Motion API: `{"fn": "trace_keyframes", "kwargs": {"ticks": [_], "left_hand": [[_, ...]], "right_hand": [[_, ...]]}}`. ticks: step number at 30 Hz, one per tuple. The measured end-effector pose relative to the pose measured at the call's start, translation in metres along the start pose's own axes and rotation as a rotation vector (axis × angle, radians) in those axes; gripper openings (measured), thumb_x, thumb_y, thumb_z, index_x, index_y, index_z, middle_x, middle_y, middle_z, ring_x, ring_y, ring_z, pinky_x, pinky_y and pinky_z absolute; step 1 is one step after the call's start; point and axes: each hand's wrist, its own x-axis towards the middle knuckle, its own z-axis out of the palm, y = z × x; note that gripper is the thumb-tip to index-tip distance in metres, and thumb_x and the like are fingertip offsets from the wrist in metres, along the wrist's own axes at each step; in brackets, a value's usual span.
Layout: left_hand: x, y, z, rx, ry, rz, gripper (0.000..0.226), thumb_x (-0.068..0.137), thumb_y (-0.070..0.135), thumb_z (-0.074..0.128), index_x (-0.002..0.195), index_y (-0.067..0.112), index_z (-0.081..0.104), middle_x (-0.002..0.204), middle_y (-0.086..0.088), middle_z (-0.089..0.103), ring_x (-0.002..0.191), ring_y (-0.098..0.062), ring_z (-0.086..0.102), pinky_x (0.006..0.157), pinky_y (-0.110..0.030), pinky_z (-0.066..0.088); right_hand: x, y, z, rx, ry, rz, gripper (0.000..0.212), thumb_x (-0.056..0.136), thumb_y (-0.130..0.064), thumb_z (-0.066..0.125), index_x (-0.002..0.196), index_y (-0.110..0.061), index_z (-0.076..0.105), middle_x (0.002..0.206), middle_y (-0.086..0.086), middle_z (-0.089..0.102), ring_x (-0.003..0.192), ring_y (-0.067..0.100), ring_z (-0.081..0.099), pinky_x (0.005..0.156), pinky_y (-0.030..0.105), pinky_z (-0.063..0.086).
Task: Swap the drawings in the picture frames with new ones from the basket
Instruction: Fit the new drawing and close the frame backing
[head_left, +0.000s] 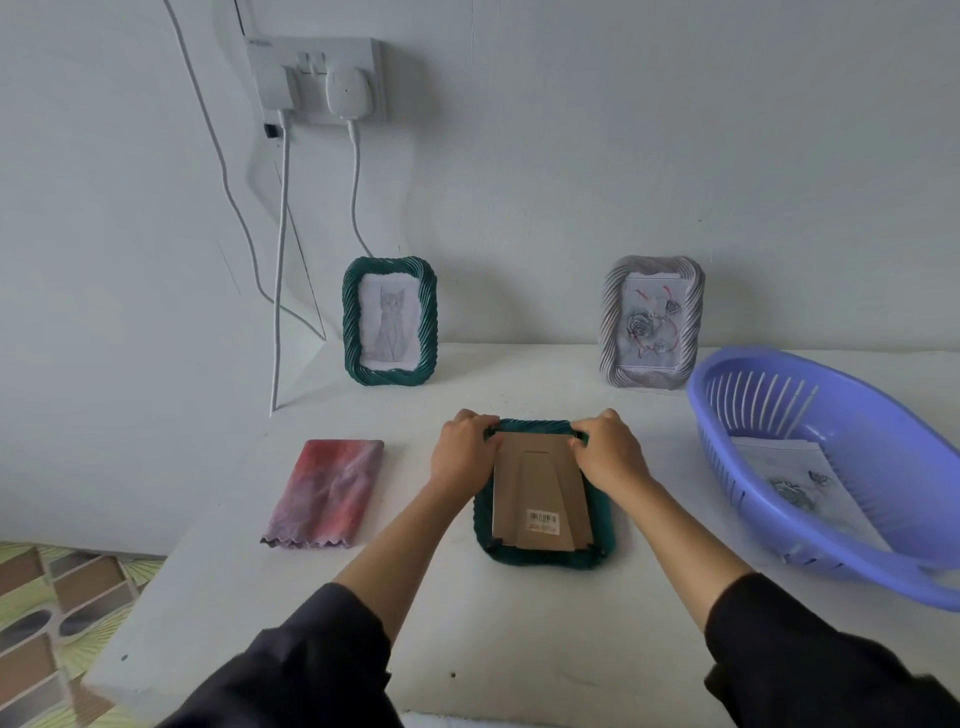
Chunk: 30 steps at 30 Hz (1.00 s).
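Note:
A dark green picture frame (545, 558) lies face down in the middle of the white table, its brown cardboard back (540, 499) with a barcode sticker facing up. My left hand (462, 452) grips the frame's far left corner and my right hand (608, 452) grips its far right corner. Against the wall stand a green frame with a cat drawing (389, 322) and a grey frame with a rose drawing (652, 322). The purple basket (883, 530) at the right holds paper drawings (800, 483), the top one showing roses.
A folded red and purple cloth (327, 493) lies left of the face-down frame. A wall socket (317, 78) with two plugs hangs above, and its white cables (280, 260) drop to the table's back left corner. The table's left edge (156, 597) borders a patterned floor.

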Motion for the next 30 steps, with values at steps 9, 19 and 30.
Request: {"fn": "trace_keyframes", "kwargs": {"ticks": [9,19,30], "left_hand": [[0.018,-0.006,0.003,0.092,-0.132,0.002,0.041,0.094,0.022,0.050,0.134,0.014,0.050,0.134,-0.010,0.047,0.123,-0.027,0.046,0.104,-0.034,0.038],[0.026,-0.008,-0.002,0.041,-0.146,-0.004,0.039,0.086,0.021,0.063,0.124,0.014,0.060,0.126,-0.009,0.057,0.113,-0.025,0.054,0.095,-0.030,0.041],[0.033,-0.009,-0.012,0.049,-0.256,0.048,0.041,0.086,0.021,0.065,0.126,0.013,0.059,0.125,-0.009,0.058,0.111,-0.025,0.055,0.086,-0.021,0.037]], "right_hand": [[0.012,0.006,0.010,-0.028,-0.055,-0.007,0.040,0.095,-0.018,0.046,0.134,-0.008,0.046,0.129,0.012,0.040,0.105,0.029,0.057,0.080,0.027,0.042],[0.011,0.010,0.010,0.006,-0.025,-0.030,0.034,0.094,-0.018,0.050,0.126,-0.009,0.055,0.122,0.012,0.046,0.101,0.029,0.057,0.075,0.024,0.037],[0.007,0.010,0.008,0.021,-0.009,-0.057,0.032,0.094,-0.016,0.050,0.124,-0.007,0.058,0.118,0.013,0.049,0.100,0.028,0.058,0.074,0.025,0.040]]}}
